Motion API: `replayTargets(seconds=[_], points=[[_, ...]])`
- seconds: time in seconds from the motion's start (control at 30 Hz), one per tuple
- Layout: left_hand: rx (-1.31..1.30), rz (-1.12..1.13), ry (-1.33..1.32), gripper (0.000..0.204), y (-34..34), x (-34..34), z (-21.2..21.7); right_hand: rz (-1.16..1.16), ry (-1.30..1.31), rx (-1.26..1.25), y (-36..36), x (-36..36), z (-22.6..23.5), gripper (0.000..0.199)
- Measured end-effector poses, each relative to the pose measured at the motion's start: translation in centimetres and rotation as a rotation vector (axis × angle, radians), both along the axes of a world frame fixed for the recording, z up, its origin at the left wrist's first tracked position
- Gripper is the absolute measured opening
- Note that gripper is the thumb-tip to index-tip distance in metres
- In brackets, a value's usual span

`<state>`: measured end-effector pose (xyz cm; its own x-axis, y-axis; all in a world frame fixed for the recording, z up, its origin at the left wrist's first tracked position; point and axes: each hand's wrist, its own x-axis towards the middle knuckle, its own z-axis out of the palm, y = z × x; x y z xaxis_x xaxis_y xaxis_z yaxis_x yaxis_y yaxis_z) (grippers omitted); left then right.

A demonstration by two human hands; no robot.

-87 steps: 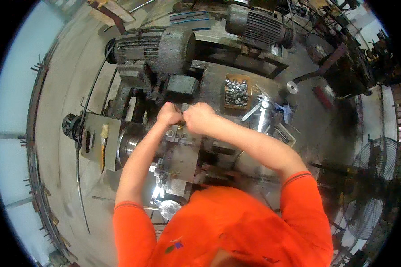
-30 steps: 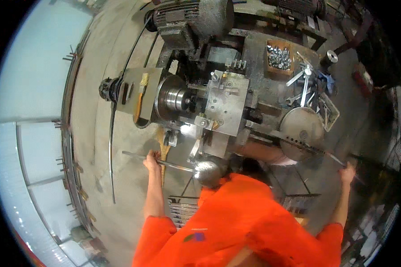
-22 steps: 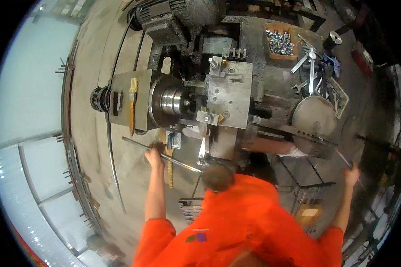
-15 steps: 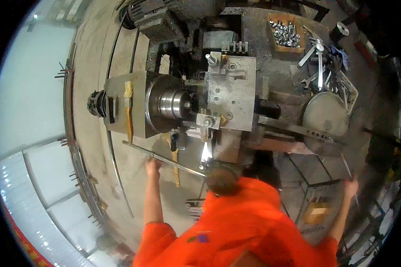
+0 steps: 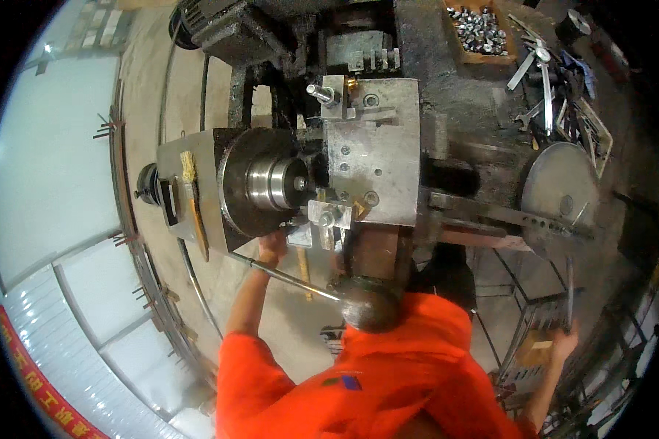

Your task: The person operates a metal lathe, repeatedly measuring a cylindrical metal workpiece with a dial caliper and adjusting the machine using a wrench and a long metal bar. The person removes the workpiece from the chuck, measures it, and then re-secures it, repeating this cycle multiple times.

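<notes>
My left hand [image 5: 273, 245] reaches under the front of the lathe's spindle [image 5: 277, 184], beyond a long steel lever [image 5: 293, 279]. The machine partly covers it, and its fingers are hidden. At the far right my right hand [image 5: 563, 342] is closed around the lower end of a thin rod handle [image 5: 570, 293]. That handle stands in front of a large round disc [image 5: 560, 183]. A stepped, shiny metal workpiece [image 5: 271, 183] sits at the spindle, apart from the clamped tool block [image 5: 329, 214] on the flat slide plate [image 5: 377, 161].
A wooden-handled brush [image 5: 192, 197] lies on the headstock [image 5: 205, 168]. At the upper right are a box of small metal parts [image 5: 490, 51] and several spanners [image 5: 545, 88]. The steel lever ends in a dark rounded knob [image 5: 371, 307] close to my chest.
My left hand has moved up and right from beside the lever to under the spindle. My right hand, still on the handle, sits slightly lower and further left. The whole view has shifted slightly.
</notes>
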<state>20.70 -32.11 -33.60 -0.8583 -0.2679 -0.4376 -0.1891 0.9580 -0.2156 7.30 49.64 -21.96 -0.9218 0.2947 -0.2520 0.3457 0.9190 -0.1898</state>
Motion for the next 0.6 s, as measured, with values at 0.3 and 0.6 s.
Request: replayTargets(seconds=[0.3,0.6], points=[[1.12,1.717,0.986,0.035,4.8,2.9,11.2,-0.229,-0.163,-0.018,1.8,5.2,-1.0,0.02],[1.145,1.768,1.31,0.024,5.7,-2.8,10.4,-0.386,-0.042,-0.955,6.2,15.8,-5.2,0.032]])
